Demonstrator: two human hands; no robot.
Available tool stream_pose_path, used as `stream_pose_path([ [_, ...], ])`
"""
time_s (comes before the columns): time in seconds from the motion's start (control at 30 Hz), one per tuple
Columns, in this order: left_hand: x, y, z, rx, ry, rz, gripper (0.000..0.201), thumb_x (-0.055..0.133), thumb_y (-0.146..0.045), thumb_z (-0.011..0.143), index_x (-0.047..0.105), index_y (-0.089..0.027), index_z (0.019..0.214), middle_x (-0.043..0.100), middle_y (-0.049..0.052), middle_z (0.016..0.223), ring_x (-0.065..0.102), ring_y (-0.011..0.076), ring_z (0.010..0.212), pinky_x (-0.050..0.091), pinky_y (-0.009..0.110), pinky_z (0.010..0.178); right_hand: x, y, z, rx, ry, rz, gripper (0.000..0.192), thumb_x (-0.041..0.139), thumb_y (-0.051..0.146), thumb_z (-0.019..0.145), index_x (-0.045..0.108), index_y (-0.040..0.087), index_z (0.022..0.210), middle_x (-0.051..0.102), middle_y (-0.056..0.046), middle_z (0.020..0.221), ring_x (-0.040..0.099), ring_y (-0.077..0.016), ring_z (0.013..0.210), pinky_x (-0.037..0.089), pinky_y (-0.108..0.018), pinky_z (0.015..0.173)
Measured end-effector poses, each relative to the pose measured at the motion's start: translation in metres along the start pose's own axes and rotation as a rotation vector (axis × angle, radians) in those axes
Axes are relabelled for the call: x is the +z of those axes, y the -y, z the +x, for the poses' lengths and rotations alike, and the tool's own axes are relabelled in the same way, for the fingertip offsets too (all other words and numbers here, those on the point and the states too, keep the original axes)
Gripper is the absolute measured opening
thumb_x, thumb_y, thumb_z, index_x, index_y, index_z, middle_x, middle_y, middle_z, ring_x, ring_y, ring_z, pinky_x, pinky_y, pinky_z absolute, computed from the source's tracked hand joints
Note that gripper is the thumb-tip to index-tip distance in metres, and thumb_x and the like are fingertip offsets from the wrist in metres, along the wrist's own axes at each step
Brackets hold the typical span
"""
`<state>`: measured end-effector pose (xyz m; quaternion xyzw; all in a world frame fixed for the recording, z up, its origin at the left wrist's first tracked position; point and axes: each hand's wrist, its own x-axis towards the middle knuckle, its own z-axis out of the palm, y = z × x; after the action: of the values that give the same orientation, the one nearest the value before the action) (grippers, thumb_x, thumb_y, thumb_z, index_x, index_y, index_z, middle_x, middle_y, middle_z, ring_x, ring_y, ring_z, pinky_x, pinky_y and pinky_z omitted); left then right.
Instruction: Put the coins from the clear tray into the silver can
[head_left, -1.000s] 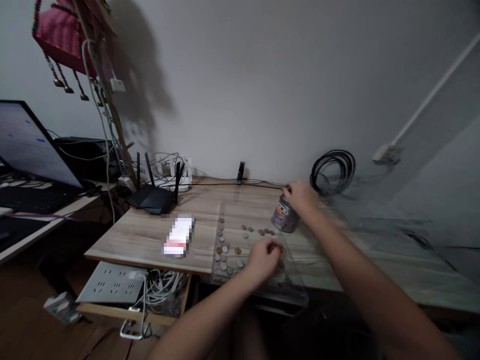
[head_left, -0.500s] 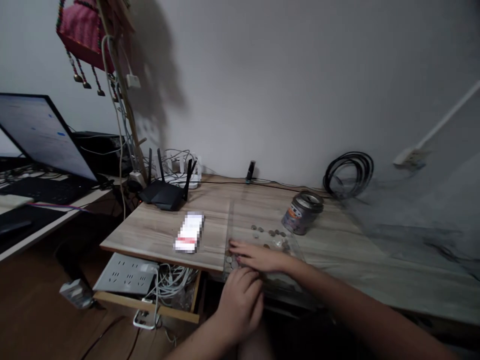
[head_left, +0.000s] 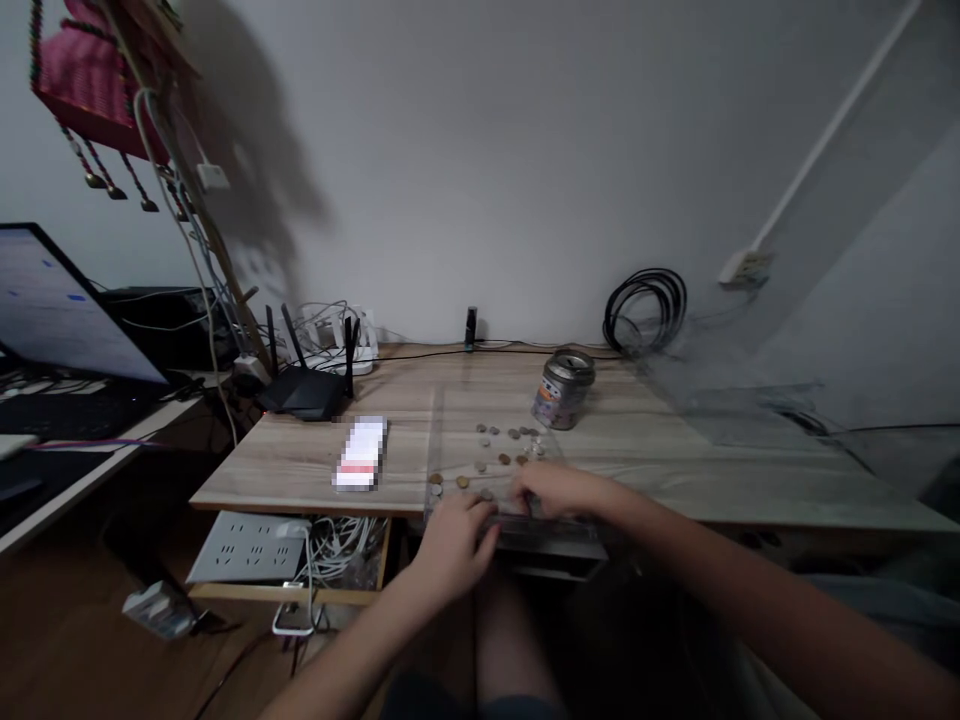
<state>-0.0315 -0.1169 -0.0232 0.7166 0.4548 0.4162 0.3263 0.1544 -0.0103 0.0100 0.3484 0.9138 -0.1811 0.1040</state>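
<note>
Head view: the right hand has swung clear of the left hand, leaving coins beyond both seemingly easier to reach; the can stands farther off. Both hands are half-curled; whether they grip coins, I cannot tell.

Both the left hand and right hand are at the table's front edge, over scattered coins on a clear plastic tray; a tin stands behind, and a phone (screen bright) lies toward the front-left corner, before a black router
</note>
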Motion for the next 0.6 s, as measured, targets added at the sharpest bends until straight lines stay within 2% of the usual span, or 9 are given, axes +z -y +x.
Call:
stream_pose_path([
  [0.07, 0.003, -0.002, 0.012, -0.043, 0.03, -0.1, 0.019, 0.057, -0.033, 0.073, 0.066, -0.024, 0.088, 0.06, 0.009, 0.094, 0.05, 0.027, 0.098, 0.03, 0.041, 0.098, -0.004, 0.002, -0.006, 0.074, 0.033, -0.079, 0.024, 0.051, -0.002, 0.047, 0.061, 0.018, 0.053, 0.043, 0.006, 0.045, 0.04, -0.0084, 0.046, 0.032, -0.019, 0.049],
  [0.13, 0.007, -0.003, 0.022, -0.076, 0.038, -0.173, 0.015, 0.06, -0.032, 0.07, 0.065, -0.024, 0.083, 0.06, 0.008, 0.091, 0.05, 0.0269, 0.099, 0.03, 0.04, 0.099, -0.008, 0.002, -0.013, 0.108, 0.072, -0.146, 0.022, 0.05, -0.003, 0.047, 0.06, 0.017, 0.051, 0.044, 0.004, 0.044, 0.038, -0.0086, 0.043, 0.031, -0.02, 0.047],
  [0.27, 0.018, -0.003, 0.033, -0.16, 0.037, -0.31, 0.007, 0.062, -0.026, 0.068, 0.063, -0.024, 0.074, 0.06, 0.007, 0.085, 0.049, 0.0264, 0.102, 0.032, 0.037, 0.098, -0.011, -0.002, -0.028, 0.053, 0.004, -0.201, 0.031, 0.052, 0.0, 0.05, 0.065, 0.018, 0.071, 0.06, -0.001, 0.063, 0.048, -0.0123, 0.053, 0.032, -0.021, 0.049],
  [0.33, 0.024, -0.003, 0.037, -0.187, 0.033, -0.351, 0.005, 0.062, -0.024, 0.067, 0.062, -0.024, 0.071, 0.059, 0.006, 0.081, 0.049, 0.0263, 0.102, 0.032, 0.037, 0.098, -0.01, -0.005, -0.033, 0.041, -0.036, -0.214, 0.032, 0.052, 0.001, 0.053, 0.065, 0.019, 0.076, 0.062, -0.002, 0.068, 0.051, -0.0132, 0.056, 0.034, -0.022, 0.051],
  [0.4, 0.03, -0.004, 0.042, -0.171, 0.039, -0.323, 0.005, 0.062, -0.024, 0.065, 0.062, -0.024, 0.07, 0.059, 0.006, 0.079, 0.05, 0.0264, 0.1, 0.031, 0.038, 0.099, -0.008, -0.008, -0.035, 0.065, -0.03, -0.211, 0.028, 0.052, 0.002, 0.053, 0.065, 0.019, 0.072, 0.061, -0.001, 0.064, 0.05, -0.0123, 0.054, 0.035, -0.021, 0.051],
  [0.53, 0.046, -0.004, 0.06, -0.109, 0.082, -0.133, 0.002, 0.062, -0.022, 0.064, 0.061, -0.023, 0.063, 0.056, 0.005, 0.068, 0.054, 0.0254, 0.087, 0.032, 0.04, 0.095, -0.005, -0.013, -0.031, 0.089, -0.019, -0.216, 0.02, 0.057, 0.004, 0.049, 0.063, 0.019, 0.06, 0.055, 0.001, 0.051, 0.048, -0.0113, 0.049, 0.036, -0.021, 0.049],
  [0.6, 0.052, -0.003, 0.071, -0.109, 0.126, -0.057, 0.009, 0.06, -0.02, 0.064, 0.058, -0.022, 0.055, 0.052, 0.003, 0.058, 0.056, 0.0239, 0.079, 0.036, 0.039, 0.09, -0.003, -0.016, -0.026, 0.106, 0.017, -0.245, 0.017, 0.057, 0.005, 0.048, 0.062, 0.018, 0.057, 0.055, 0.0, 0.05, 0.049, -0.012, 0.047, 0.037, -0.022, 0.049],
])
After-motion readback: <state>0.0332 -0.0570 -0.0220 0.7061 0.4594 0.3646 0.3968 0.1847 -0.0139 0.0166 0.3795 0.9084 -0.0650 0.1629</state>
